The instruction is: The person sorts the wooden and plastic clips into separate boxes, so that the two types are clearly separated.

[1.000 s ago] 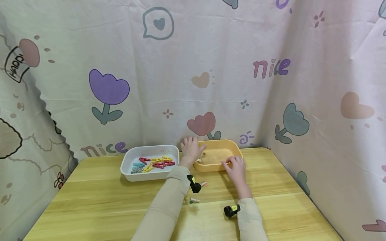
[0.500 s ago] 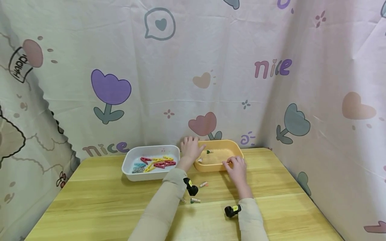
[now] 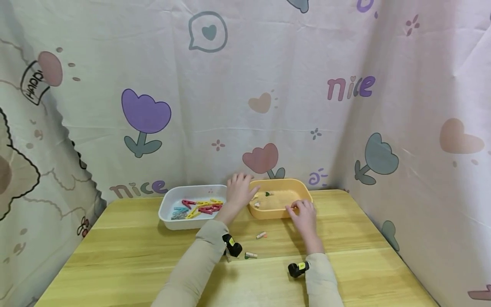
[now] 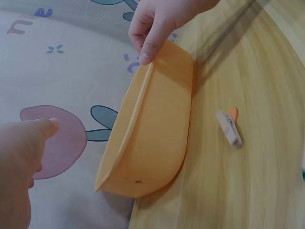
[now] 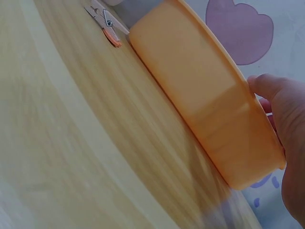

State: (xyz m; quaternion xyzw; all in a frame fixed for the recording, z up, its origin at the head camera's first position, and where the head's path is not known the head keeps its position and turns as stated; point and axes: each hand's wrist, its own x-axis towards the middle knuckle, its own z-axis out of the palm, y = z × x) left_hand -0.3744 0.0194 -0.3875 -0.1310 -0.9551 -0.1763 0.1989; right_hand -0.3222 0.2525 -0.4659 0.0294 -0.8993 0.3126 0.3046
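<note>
My right hand (image 3: 304, 214) pinches the front rim of the yellow plastic box (image 3: 274, 214), thumb outside and fingers over the edge. Just off that box's left end is my left hand (image 3: 238, 190), its fingers spread and holding nothing; a gap separates it from the box in the left wrist view. Inside the box lie a small green-tipped clothespin (image 3: 269, 194) and a small whitish piece (image 3: 257, 204). On the table in front, a small wooden clothespin with an orange piece (image 4: 229, 128) lies on its side.
A white box (image 3: 180, 226) with several red, yellow, blue and grey clothespins stands on the left. Another wooden clothespin (image 3: 251, 255) with green on it lies nearer me on the wooden table (image 3: 364, 256). A printed curtain (image 3: 215, 106) hangs behind.
A green-tipped clothespin has come into view inside the yellow box. My left hand and forearm have shifted slightly left, while the right hand keeps its hold on the rim.
</note>
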